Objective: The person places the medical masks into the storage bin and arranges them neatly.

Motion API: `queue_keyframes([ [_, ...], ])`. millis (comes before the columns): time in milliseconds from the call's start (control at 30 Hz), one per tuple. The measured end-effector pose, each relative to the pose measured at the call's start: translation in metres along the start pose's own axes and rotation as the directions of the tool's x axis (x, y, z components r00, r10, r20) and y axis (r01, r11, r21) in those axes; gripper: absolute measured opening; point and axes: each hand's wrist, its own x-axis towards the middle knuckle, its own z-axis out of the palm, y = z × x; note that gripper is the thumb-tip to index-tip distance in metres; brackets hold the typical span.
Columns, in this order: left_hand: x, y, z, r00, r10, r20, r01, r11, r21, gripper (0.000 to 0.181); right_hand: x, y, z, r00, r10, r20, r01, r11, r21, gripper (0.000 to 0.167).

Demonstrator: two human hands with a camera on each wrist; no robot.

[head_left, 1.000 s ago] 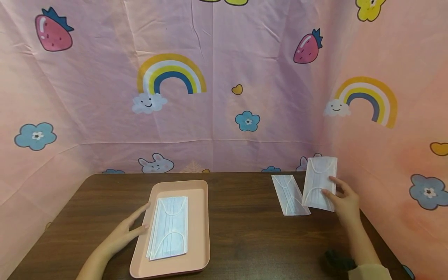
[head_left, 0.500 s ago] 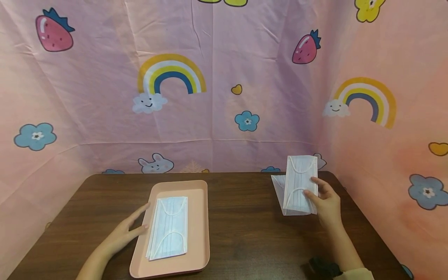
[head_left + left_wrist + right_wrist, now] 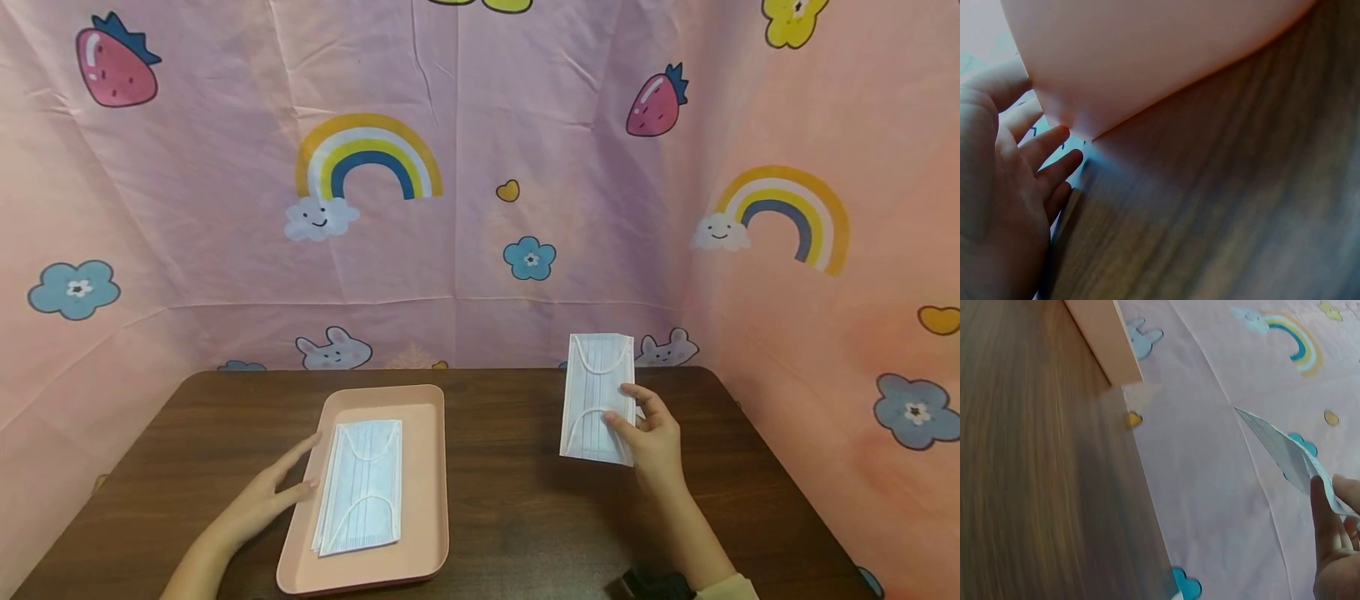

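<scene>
My right hand [image 3: 656,442] pinches a pale blue pleated face mask [image 3: 592,400] by its right edge, upright above the table. In the right wrist view, thumb and fingers of that hand [image 3: 1338,550] grip the mask [image 3: 1291,453], seen nearly edge-on. A small white bit [image 3: 639,412] shows between mask and hand; what it belongs to I cannot tell. The fingers of my left hand [image 3: 258,504] touch the left rim of a pink tray [image 3: 427,483], where stacked masks [image 3: 363,487] lie. In the left wrist view, relaxed fingers of the hand [image 3: 1013,169] meet the tray [image 3: 1147,50].
The dark wooden table [image 3: 517,508] extends between the tray and my right arm. Patterned cloth [image 3: 525,333] hangs behind the table and along its sides. A dark object [image 3: 660,583] is at my right wrist.
My right hand has carried its mask leftward, over the place where another mask lay on the table and largely past it. The left hand and tray have hardly moved.
</scene>
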Motion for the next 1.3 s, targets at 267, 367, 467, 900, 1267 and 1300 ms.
queue_keyframes([
  [267,0.0,-0.002,0.001,1.0,-0.009,0.005,0.009,1.0,-0.009,0.066,-0.007,0.001,0.029,0.998,0.022,0.061,-0.027,0.997,0.076,0.048],
  [367,0.0,-0.002,0.0,1.0,-0.011,0.007,0.011,1.0,-0.019,0.066,-0.01,0.001,0.041,0.996,0.012,0.084,-0.023,0.992,0.124,0.049],
  [467,0.0,-0.002,0.0,1.0,-0.013,0.006,0.013,1.0,-0.025,0.066,-0.015,0.0,0.054,0.994,-0.001,0.106,-0.015,0.988,0.152,0.049],
  [900,-0.001,0.003,-0.001,1.0,0.003,-0.003,-0.003,1.0,-0.017,0.066,-0.034,0.001,0.107,0.978,0.007,0.211,-0.049,0.979,0.195,0.05],
  [1267,-0.001,0.003,-0.001,1.0,-0.011,0.002,0.011,1.0,-0.016,0.067,-0.057,0.007,0.157,0.934,0.056,0.354,-0.153,0.955,0.252,0.047],
  [1300,-0.001,0.003,-0.001,1.0,-0.007,0.001,0.007,1.0,-0.012,0.066,-0.058,0.008,0.162,0.929,0.064,0.365,-0.164,0.954,0.25,0.046],
])
